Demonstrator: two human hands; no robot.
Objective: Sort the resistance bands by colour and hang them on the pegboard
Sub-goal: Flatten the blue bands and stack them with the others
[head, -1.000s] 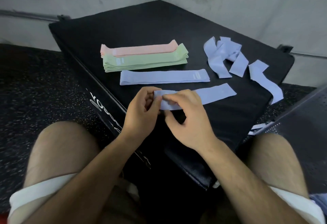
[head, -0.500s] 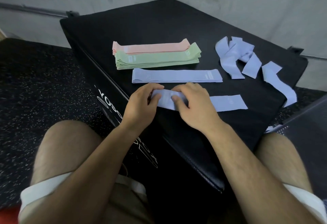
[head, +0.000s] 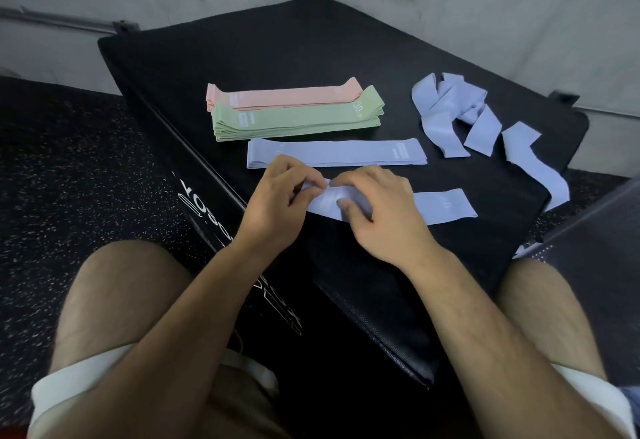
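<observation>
The left hand (head: 277,206) is pinching the left end of a blue band (head: 446,204) between curled fingertips (head: 302,176). The right hand (head: 381,220) is curling over the band, its thumb pressing on the fabric. That hand is hiding the band's middle, and the pale print is too blurred to read. The band is lying flat near the front edge of the black box (head: 311,50), its long axis running left to right, parallel to a second flat blue band (head: 336,153) just beyond. Farther back, a green stack (head: 298,118) and a pink stack (head: 284,95) are lying the same way, and loose blue bands (head: 450,109) are sprawling at right.
</observation>
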